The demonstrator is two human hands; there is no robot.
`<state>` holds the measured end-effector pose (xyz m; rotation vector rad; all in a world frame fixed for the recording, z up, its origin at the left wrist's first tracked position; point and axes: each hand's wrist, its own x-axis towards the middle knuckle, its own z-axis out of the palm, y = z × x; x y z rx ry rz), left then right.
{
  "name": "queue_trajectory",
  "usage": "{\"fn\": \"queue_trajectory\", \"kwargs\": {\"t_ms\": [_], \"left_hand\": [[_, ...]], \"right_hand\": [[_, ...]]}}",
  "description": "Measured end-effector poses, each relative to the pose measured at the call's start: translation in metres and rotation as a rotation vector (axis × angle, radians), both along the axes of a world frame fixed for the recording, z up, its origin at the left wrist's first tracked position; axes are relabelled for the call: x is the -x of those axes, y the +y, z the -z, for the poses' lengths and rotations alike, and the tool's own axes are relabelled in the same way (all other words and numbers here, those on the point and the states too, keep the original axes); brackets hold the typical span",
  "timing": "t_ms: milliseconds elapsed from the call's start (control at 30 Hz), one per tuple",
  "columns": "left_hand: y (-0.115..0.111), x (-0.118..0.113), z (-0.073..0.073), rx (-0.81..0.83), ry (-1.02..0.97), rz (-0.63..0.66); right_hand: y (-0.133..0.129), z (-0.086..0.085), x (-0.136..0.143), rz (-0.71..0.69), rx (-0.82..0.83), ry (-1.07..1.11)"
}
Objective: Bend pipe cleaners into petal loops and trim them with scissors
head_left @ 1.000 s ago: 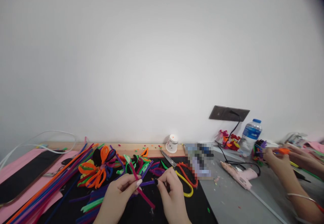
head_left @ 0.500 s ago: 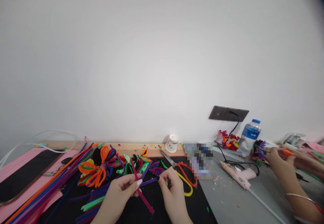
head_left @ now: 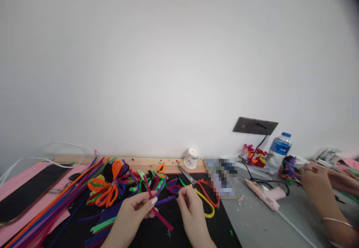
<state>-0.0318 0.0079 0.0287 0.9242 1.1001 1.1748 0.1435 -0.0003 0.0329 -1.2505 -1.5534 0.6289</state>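
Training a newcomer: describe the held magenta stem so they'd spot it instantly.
Look below the pale wall to the black mat. Over it, the left hand pinches the fuzzy magenta stem, sloping down rightward. Its colour sets it apart from the purple stem crossing it.

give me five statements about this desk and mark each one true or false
1. The left hand holds a magenta pipe cleaner. True.
2. The right hand grips the scissors. False: they lie on the worktop beyond it; its fingertips pinch a purple pipe cleaner.
3. The pink glue gun lies on the black mat. False: it rests on the gray tabletop.
4. The plastic bottle wears a blue cap. True.
5. An orange-looped bundle lies left of both hands. True.
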Motion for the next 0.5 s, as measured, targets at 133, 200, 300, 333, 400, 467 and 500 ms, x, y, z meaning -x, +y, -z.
{"fn": "queue_trajectory", "kwargs": {"t_ms": [133,200,300,333,400,467,500], "left_hand": [[0.002,0.003,0.002,0.075,-0.094,-0.158],[0.001,0.002,0.002,0.087,-0.134,-0.202],[-0.003,-0.002,0.003,0.104,-0.165,-0.154],[-0.004,-0.004,0.004,0.114,-0.167,-0.114],[-0.006,-0.008,0.007,0.134,-0.162,-0.034],[-0.006,-0.010,0.009,0.141,-0.145,0.030],[-0.006,-0.011,0.010,0.141,-0.132,0.058]], "right_hand": [[0.001,0.003,0.005,-0.290,0.258,0.387],[-0.001,0.005,0.010,-0.390,0.362,0.458],[-0.003,0.006,0.017,-0.405,0.438,0.503],[-0.003,0.007,0.019,-0.380,0.441,0.533],[-0.001,0.007,0.020,-0.318,0.420,0.601],[0.001,0.008,0.018,-0.286,0.406,0.649],[0.002,0.009,0.017,-0.280,0.404,0.663]]}}
